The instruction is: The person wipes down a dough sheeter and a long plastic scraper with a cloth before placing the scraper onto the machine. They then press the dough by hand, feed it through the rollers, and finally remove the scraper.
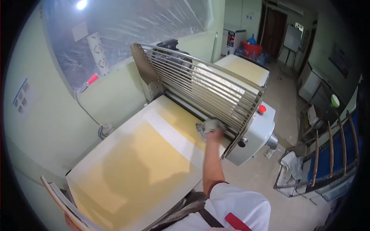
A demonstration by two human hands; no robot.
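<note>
My right hand (214,134) reaches forward and grips a grey cloth (206,126) pressed against the front of the dough sheeter, just under its metal safety grille (200,86). The cloth lies where the yellow conveyor belt (142,161) meets the rollers. My left hand (69,222) shows only at the bottom left edge, its fingers around a stack of flat boards or papers (63,204). The sheeter's white side housing (256,133) carries a red button (262,109) and a knob.
A pale green wall (54,119) runs along the left of the machine, with a cable and socket. A rack with blue trays (331,154) stands on the right. A wire basket with cloths (291,169) sits on the floor. Further back are a door and red containers.
</note>
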